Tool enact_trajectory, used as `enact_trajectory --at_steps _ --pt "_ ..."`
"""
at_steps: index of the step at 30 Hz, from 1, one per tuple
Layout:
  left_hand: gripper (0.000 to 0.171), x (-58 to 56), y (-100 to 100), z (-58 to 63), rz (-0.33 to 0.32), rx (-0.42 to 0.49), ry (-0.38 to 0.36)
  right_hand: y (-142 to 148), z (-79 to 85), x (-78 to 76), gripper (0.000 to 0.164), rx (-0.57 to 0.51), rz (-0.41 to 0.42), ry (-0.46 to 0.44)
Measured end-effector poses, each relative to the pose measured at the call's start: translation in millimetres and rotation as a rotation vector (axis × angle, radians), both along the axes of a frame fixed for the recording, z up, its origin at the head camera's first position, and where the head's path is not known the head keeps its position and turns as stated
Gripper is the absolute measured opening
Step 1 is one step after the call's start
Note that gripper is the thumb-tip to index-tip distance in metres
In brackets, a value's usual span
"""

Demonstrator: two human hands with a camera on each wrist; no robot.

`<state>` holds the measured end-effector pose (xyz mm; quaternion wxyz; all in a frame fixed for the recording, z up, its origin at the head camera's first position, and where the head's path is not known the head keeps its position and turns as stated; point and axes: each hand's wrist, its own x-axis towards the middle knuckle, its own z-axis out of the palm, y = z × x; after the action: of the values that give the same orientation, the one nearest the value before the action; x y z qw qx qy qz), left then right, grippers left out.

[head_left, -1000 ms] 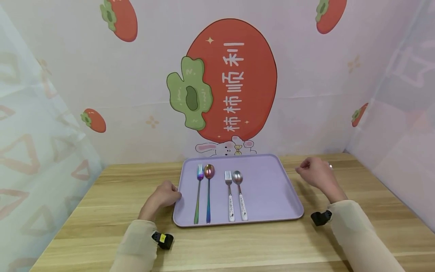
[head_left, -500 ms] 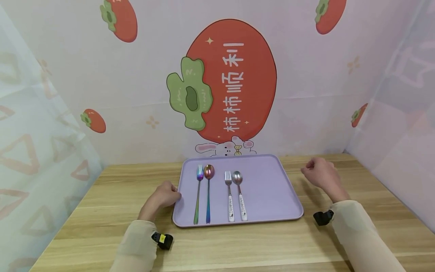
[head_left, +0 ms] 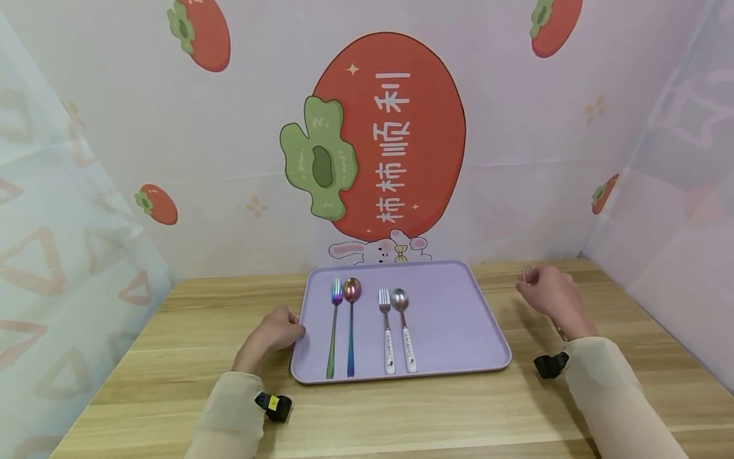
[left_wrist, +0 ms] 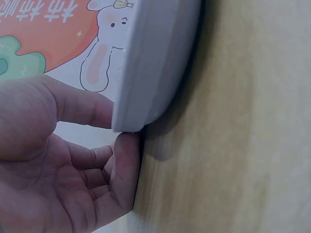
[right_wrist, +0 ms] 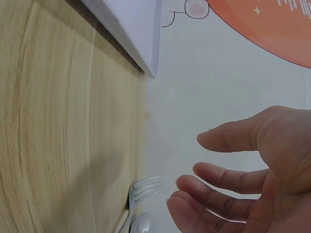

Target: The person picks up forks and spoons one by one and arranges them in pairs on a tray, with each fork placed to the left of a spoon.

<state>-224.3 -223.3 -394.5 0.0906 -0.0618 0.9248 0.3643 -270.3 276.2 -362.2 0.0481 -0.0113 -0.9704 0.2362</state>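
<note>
The left hand (head_left: 279, 327) is pinching the left rim of a lilac rectangular tray (head_left: 459, 319); the right hand (head_left: 552, 293), thumb and fingers apart, is hovering near a silver metal fork (right_wrist: 146, 188) right of it.

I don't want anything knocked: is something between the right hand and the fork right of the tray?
Nothing visible: the right wrist view shows only a bare gap between the right hand and the fork. A spoon lies beside the fork, outside that gap.
</note>
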Motion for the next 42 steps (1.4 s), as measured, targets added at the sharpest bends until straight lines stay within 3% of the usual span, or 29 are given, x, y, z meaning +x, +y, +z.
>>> enact_trajectory --at_steps 11,16,24,38,42 --pt "0.020 -1.5 -0.9 -1.6 0.004 0.000 -0.003 10.7 0.6 0.3 0.041 0.000 -0.010 -0.003" --pt "0.022 -3.2 -0.6 -2.5 0.003 0.003 -0.004 13.2 0.1 1.1 0.030 0.002 -0.022 -0.006" --pt "0.021 -1.1 -1.3 -3.2 0.006 0.009 -0.003 16.4 -3.3 3.4 0.047 0.007 -0.015 -0.005" --pt "0.016 -3.4 -1.1 -3.5 0.000 0.007 -0.001 23.1 -12.6 2.7 0.046 0.056 -0.055 -0.055" --pt "0.022 -2.3 -0.9 -2.9 0.001 0.007 0.001 25.0 -14.2 3.0 0.043 0.038 -0.061 -0.088"
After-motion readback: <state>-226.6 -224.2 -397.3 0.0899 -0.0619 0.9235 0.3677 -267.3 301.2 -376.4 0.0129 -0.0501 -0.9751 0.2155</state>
